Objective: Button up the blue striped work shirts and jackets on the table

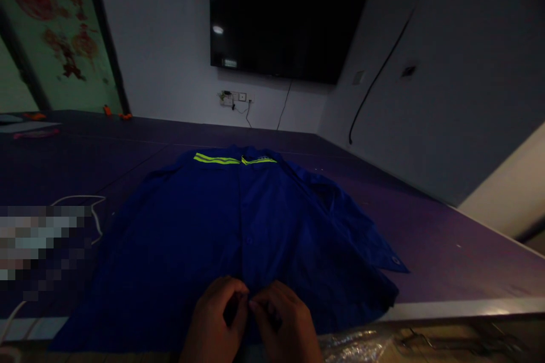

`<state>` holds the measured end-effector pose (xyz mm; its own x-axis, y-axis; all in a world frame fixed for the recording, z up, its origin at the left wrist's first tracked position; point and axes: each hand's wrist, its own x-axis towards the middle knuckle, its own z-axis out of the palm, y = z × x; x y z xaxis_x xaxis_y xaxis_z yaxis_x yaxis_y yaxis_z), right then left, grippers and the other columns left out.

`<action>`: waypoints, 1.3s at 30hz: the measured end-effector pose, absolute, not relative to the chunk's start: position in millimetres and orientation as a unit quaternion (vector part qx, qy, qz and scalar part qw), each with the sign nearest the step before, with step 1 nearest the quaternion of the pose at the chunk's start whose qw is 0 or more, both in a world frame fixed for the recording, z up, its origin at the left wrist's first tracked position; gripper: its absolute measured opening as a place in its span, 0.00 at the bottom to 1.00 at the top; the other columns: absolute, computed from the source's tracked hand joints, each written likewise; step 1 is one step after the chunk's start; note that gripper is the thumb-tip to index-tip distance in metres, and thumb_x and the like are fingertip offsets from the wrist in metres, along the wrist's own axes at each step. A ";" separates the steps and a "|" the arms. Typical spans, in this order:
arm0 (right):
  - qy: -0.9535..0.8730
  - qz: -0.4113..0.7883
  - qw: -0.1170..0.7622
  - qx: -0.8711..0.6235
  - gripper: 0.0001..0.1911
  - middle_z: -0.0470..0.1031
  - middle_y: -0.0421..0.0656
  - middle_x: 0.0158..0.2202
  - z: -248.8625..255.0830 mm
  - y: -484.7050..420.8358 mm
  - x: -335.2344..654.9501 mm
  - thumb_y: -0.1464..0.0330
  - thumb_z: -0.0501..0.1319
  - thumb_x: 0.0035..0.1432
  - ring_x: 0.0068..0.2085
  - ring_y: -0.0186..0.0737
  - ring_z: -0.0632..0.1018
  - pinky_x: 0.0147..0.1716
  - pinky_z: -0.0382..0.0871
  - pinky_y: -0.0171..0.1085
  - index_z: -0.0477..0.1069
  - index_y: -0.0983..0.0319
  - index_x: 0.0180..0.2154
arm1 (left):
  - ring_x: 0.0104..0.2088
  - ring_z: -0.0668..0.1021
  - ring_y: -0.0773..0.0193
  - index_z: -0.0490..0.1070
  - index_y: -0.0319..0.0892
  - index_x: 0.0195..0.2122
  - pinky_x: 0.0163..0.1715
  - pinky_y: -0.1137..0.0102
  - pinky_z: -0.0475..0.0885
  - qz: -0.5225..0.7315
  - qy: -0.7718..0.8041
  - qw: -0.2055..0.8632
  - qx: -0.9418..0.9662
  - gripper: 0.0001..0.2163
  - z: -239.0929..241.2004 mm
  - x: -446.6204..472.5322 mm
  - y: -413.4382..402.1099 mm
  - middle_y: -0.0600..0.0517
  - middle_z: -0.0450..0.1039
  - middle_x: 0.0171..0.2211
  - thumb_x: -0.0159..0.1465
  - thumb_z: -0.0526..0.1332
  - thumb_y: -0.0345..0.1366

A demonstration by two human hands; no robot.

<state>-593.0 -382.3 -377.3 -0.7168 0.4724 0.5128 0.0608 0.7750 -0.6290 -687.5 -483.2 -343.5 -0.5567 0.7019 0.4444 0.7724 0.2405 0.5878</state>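
A blue work jacket [204,227] with yellow-green reflective stripes [217,159] lies spread flat on a dark purple table [447,244], its front facing up. My left hand [215,320] and my right hand [283,320] are side by side at the jacket's near end, on the centre front placket. Both have fingers curled and pinched together on the blue fabric where the two front edges meet. What the fingertips pinch beyond the fabric is too dark to make out.
A white cable [91,210] loops on the table to the left. A black screen [285,17] hangs on the far wall above a wall socket [236,97]. Crinkled clear plastic [357,343] lies below the table's near edge at the right.
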 end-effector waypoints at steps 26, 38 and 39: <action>-0.782 0.444 0.391 -0.198 0.08 0.73 0.42 0.22 -373.1 -386.0 -595.8 0.68 0.58 0.52 0.23 0.32 0.73 0.22 0.67 0.27 0.73 0.62 0.25 | 0.29 0.75 0.66 0.71 0.43 0.31 0.31 0.72 0.73 -0.427 -0.775 -0.007 -0.466 0.06 -336.7 -685.4 -487.2 0.51 0.74 0.28 0.54 0.56 0.29; -0.644 0.654 0.334 -0.214 0.17 0.73 0.44 0.25 -368.3 -389.5 -599.4 0.58 0.61 0.48 0.23 0.35 0.74 0.18 0.67 0.29 0.70 0.65 0.33 | 0.29 0.76 0.66 0.72 0.43 0.31 0.31 0.72 0.73 -0.429 -0.781 0.003 -0.453 0.09 -343.0 -688.2 -487.2 0.52 0.74 0.28 0.50 0.58 0.27; -0.641 0.654 0.337 -0.216 0.17 0.73 0.44 0.25 -366.3 -390.2 -599.2 0.57 0.62 0.47 0.23 0.35 0.74 0.18 0.67 0.29 0.70 0.65 0.33 | 0.29 0.76 0.66 0.72 0.43 0.31 0.31 0.72 0.73 -0.429 -0.782 0.003 -0.452 0.09 -342.7 -688.1 -487.0 0.52 0.74 0.28 0.50 0.58 0.27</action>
